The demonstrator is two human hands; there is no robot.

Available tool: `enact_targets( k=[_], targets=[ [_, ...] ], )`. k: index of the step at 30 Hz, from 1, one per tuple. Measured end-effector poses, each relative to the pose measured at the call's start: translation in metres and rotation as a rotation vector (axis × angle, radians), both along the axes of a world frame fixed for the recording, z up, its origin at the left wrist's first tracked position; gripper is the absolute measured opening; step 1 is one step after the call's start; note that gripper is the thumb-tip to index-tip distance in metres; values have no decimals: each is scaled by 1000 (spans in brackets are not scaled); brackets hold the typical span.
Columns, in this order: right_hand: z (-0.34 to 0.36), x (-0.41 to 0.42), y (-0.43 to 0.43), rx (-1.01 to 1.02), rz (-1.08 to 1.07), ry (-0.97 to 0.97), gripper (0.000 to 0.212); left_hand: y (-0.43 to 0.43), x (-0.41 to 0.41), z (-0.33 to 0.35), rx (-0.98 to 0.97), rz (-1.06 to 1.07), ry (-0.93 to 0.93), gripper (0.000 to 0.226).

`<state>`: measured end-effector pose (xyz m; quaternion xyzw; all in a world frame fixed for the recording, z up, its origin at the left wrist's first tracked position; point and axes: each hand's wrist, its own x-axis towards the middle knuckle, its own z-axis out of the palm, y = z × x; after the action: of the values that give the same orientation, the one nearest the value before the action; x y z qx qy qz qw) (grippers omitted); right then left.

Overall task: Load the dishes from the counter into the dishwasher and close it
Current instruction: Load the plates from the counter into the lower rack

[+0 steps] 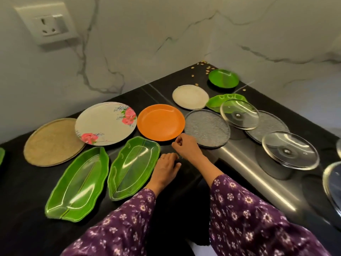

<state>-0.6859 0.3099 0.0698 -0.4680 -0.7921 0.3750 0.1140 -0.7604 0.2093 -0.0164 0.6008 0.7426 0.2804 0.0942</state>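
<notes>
Dishes lying flat on a dark counter [22, 209]. At far left is a round tan metal plate [53, 142], its right rim overlapped by a round white plate with pink flowers [106, 123]. Nearer the viewer lie a long green leaf-shaped tray [77, 183] and, just beside it, a shorter green leaf-shaped tray [133, 167]. At centre is a round orange plate [160, 122]. The left hand [166, 169] is by the shorter tray's right end, its grip loosely bent and empty. The right hand [186, 146] is just beside the orange plate's near rim, its grip curled inward with nothing visible in it. To the right are a round grey speckled plate [206, 127], a round cream plate [190, 97] behind it, a clear glass lid [239, 114], and a round green plate [223, 78] near the corner.
</notes>
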Motion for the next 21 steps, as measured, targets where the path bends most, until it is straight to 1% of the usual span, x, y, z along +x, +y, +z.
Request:
enact_targets(
  k=[3, 6, 8, 10, 12, 14, 16, 18, 21],
  targets=[
    [-15, -25, 11, -114, -97, 39, 21, 2, 1, -10, 14, 12, 6, 19],
    [-32, -44, 30, -277, -234, 57, 24, 5, 0, -14, 41, 10, 32, 18],
    [-43, -52, 40, -390, -329, 102, 32, 6, 0, -13, 58, -12, 76, 17],
    [-50, -59, 46, -478, -445, 166, 46, 7, 1, -13, 57, -32, 135, 16],
    [-53, -67, 46, -552, -548, 269, 58, 8, 1, -13, 54, -36, 148, 15],
    [-56, -72, 47, -589, -614, 328, 64, 8, 1, -15, 54, -37, 151, 14],
    [-60, -73, 49, -617, -660, 332, 61, 8, 1, -15, 62, -37, 149, 13],
    [-59, -70, 50, -635, -671, 404, 46, 8, 1, -15, 78, -33, 149, 13],
    [-46, -52, 48, -574, -656, 498, 28, 7, 2, -14, 97, -40, 149, 11]
  ],
)
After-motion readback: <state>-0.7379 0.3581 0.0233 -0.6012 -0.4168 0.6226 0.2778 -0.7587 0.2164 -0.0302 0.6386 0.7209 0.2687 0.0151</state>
